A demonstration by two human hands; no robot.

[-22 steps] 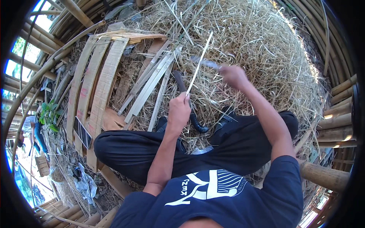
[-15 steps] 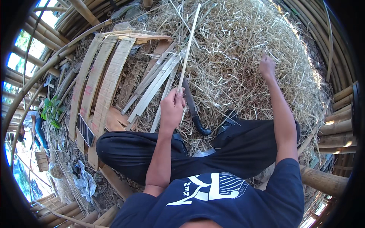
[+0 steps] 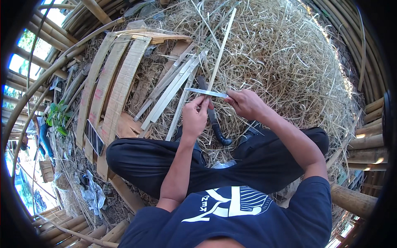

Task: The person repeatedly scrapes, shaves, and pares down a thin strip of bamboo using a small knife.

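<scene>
My left hand (image 3: 195, 120) is closed around the near end of a long, pale bamboo strip (image 3: 223, 45), which slants away from me. In my right hand (image 3: 248, 104) is a knife (image 3: 202, 91), its bright blade lying across the strip just beyond my left fingers. Whether the edge bites into the strip cannot be made out. Below and beside the strip, a dark machete (image 3: 215, 127) with a curved black handle lies on the shavings between my legs. Several flat, greyish strips (image 3: 165, 97) rest in a bundle left of my left hand.
Thin curled shavings (image 3: 281, 62) cover the ground ahead and to the right. Wide wooden slats (image 3: 120, 84) lie on the left, with a phone (image 3: 94, 138) on them. Bamboo poles (image 3: 351, 198) stand near my right elbow. A person (image 3: 44, 136) is partly visible at far left.
My right hand has come in from the far right to the strip, bringing the knife blade across it. My left hand and the strip have shifted slightly right.
</scene>
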